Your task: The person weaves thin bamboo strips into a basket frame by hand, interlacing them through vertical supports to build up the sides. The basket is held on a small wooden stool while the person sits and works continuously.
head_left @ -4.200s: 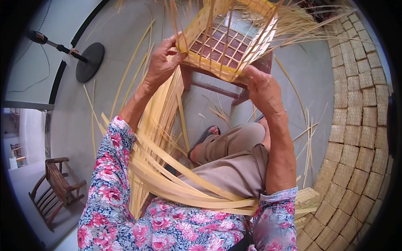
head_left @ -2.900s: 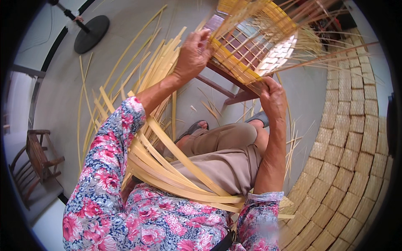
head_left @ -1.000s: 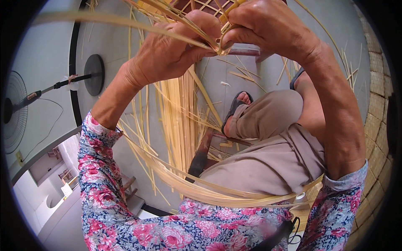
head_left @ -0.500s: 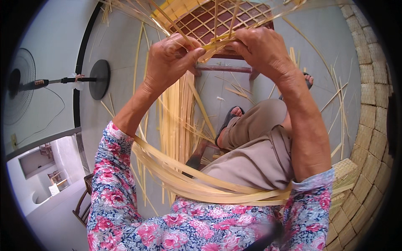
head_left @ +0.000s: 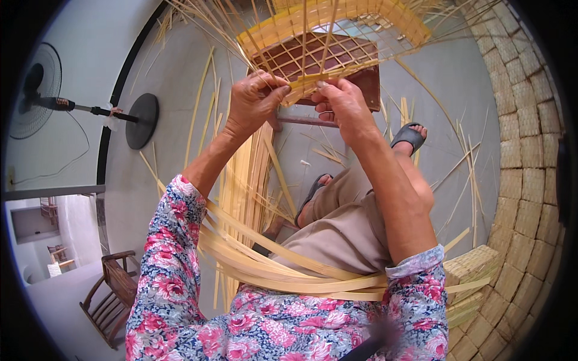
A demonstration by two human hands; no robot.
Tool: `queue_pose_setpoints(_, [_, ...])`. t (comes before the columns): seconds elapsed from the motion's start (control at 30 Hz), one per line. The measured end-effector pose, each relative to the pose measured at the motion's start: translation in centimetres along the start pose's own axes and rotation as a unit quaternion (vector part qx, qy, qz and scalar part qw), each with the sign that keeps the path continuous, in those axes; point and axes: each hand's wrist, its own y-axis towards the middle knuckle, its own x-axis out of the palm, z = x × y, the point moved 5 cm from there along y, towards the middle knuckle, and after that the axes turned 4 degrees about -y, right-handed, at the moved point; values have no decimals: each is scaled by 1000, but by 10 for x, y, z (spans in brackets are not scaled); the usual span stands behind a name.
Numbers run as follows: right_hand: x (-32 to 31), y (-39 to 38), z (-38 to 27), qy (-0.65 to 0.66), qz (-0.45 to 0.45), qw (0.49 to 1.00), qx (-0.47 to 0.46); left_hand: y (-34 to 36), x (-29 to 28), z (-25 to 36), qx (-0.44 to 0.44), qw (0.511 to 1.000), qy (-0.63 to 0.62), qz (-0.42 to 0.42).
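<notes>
An open-lattice basket of yellowish bamboo strips (head_left: 349, 51) rests on a dark red stool (head_left: 364, 84), with upright strips fanning out above its near edge. My left hand (head_left: 256, 99) pinches the left part of that near edge between thumb and fingers. Close by on the right, my right hand (head_left: 346, 105) presses thumb and forefinger on the same woven edge, its other fingers curled below. Between the two hands a flat strip runs along the rim. Across my lap lies a curved bundle of pale bamboo strips (head_left: 283, 274).
Long strips (head_left: 241, 180) stand in a stack left of my legs. Loose strips (head_left: 469, 162) are scattered over the grey floor. Woven blocks (head_left: 518, 204) are piled along the right. A standing fan (head_left: 141, 120) and a wooden chair (head_left: 114, 295) are at the left.
The basket edge now shows lower and more fully. My right hand has moved left and down, nearer my left hand, and its fingers have shifted along the rim. The view has also shifted.
</notes>
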Motion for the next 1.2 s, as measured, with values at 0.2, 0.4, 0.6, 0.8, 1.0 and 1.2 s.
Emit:
queue_pose_setpoints(0.2, [-9, 1, 2, 191, 29, 981, -22, -4, 2, 6, -37, 999, -19, -15])
queue_pose_setpoints(0.4, [-7, -5, -13, 106, 55, 984, -133, 1, -1, 12, 23, 1000, -17, -11])
queue_pose_setpoints(0.6, [8, -16, -34, -103, 58, 935, -334, -2, -1, 4, -33, 996, -82, -27])
queue_pose_setpoints(0.8, [13, -20, -49, -216, 85, 894, -384, 3, -2, 19, 78, 996, -37, -36])
queue_pose_setpoints(1.0, [4, -22, -46, -156, 100, 928, -322, 1, 2, 22, 53, 997, -59, -15])
queue_pose_setpoints(1.2, [-2, -13, -23, 214, 44, 962, -166, -5, 0, 13, 8, 995, -96, -15])
